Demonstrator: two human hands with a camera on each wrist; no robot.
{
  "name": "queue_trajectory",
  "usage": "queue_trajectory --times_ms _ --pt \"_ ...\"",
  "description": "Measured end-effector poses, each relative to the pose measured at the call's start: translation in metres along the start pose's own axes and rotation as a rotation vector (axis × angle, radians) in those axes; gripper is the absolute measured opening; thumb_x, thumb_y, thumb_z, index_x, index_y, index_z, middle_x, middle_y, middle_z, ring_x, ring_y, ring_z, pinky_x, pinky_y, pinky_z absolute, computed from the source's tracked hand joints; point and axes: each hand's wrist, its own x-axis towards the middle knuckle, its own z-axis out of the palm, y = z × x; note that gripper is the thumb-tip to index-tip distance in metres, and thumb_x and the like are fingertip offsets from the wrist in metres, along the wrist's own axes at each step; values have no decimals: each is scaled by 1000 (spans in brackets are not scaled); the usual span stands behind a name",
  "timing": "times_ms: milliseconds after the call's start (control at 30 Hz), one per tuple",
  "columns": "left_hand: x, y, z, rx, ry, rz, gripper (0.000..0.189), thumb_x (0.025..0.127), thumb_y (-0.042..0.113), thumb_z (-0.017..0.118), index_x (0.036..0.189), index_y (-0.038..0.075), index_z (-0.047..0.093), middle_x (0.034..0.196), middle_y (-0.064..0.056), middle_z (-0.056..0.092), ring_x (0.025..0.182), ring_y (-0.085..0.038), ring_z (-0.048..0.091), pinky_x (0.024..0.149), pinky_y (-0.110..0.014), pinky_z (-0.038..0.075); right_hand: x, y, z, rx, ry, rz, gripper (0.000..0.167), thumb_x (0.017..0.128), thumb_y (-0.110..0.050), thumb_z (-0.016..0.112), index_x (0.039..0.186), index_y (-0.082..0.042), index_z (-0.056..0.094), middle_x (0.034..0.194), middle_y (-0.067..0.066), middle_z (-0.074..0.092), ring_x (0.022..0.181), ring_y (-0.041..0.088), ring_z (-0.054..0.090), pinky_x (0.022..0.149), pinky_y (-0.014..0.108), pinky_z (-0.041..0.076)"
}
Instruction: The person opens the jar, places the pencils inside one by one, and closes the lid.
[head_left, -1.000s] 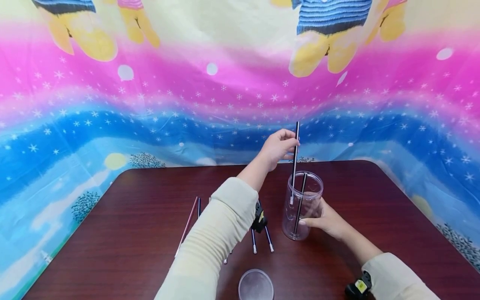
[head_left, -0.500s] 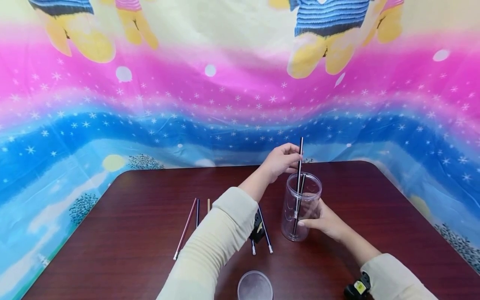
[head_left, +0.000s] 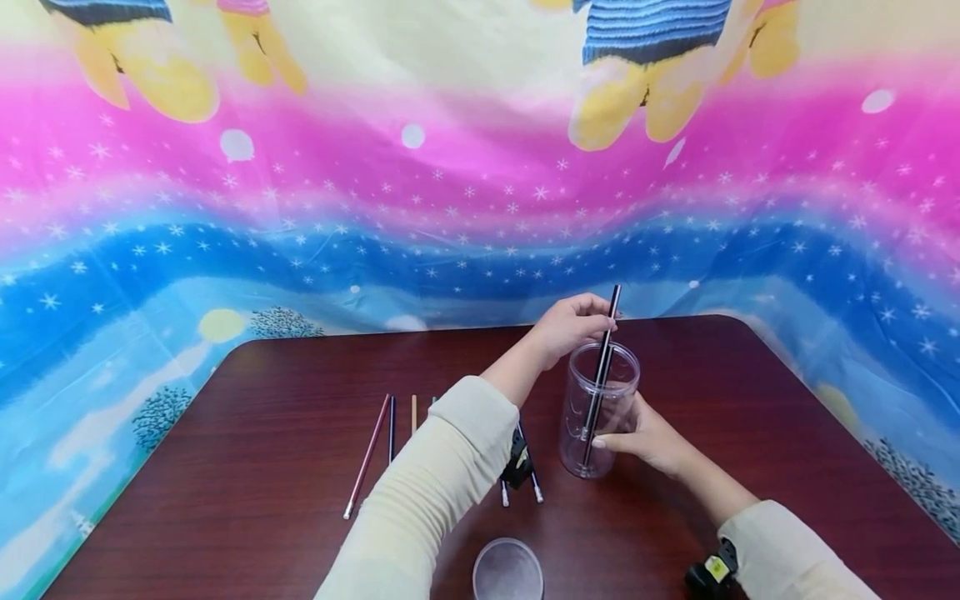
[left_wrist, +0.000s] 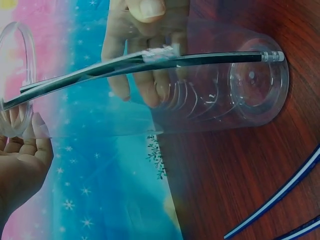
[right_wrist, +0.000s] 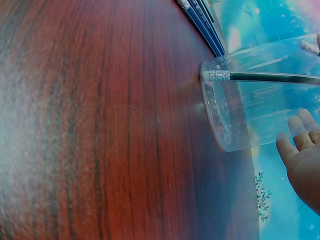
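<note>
My left hand (head_left: 573, 329) pinches a black pencil (head_left: 616, 298) near its upper end, above the mouth of a clear plastic jar (head_left: 572, 417). The pencil slants down into the jar with its eraser end lowest. A second black pencil (left_wrist: 245, 58) stands inside, its eraser (left_wrist: 272, 56) at the jar's bottom, while the held one's eraser (left_wrist: 161, 53) hangs about halfway down. From the right side, my right hand (head_left: 652, 437) grips the jar, thumb in front and fingers behind the wall. The jar stands upright on the table.
A red pencil (head_left: 367, 458), a blue pencil (head_left: 392, 429) and a yellow pencil (head_left: 414, 412) lie to the left, partly behind the left sleeve. More blue pencils (head_left: 536, 483) lie left of the jar. A round translucent lid (head_left: 507, 572) lies at the table's front.
My left hand has moved down and slightly right, lowering the black pencil deeper into the jar. The right hand keeps its grip on the jar.
</note>
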Motion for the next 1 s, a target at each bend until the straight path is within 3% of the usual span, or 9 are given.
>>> queue_trajectory --times_ms 167,367,500,600,800,1000 --pt "-1 1 1 -16 -28 2 16 81 3 57 96 -1 57 81 0 57 73 -13 56 69 -22 46 0 -3 -2 -44 9 17 78 74 -3 64 133 -6 12 130 22 31 116 36 32 87 29 37" --pt "-2 5 1 23 -42 5 19 82 7 56 100 0 58 85 -1 58 79 -16 58 74 -24 46 1 -6 -2 -35 7 2 79 74 -1 64 133 -4 12 130 26 30 115 25 36 86 22 36" --pt "-4 8 -1 39 -31 3 19 83 9 56 100 1 58 86 -1 59 84 -19 58 75 -27 46 1 -7 -3 -46 15 6 79 74 -2 64 133 -4 11 131 25 29 117 25 34 85 18 36" --pt "-4 10 -4 58 -16 -1 20 83 11 56 100 2 59 88 0 59 82 -16 58 73 -25 46 1 -8 -3 -36 18 5 79 74 -2 64 133 -5 12 131 23 30 116 25 35 85 19 36" --pt "-8 12 -9 76 -13 9 24 83 14 56 104 1 57 92 -2 60 77 -12 58 70 -23 46 2 -6 -3 -2 8 -5 78 74 0 63 133 -4 12 130 24 30 112 13 41 85 21 38" --pt "-14 10 -13 54 -11 -10 20 84 13 56 101 4 58 100 -10 59 86 -21 58 76 -28 46 -2 -3 -2 -15 4 21 81 74 -3 64 134 -6 9 131 25 27 117 34 32 85 24 38"
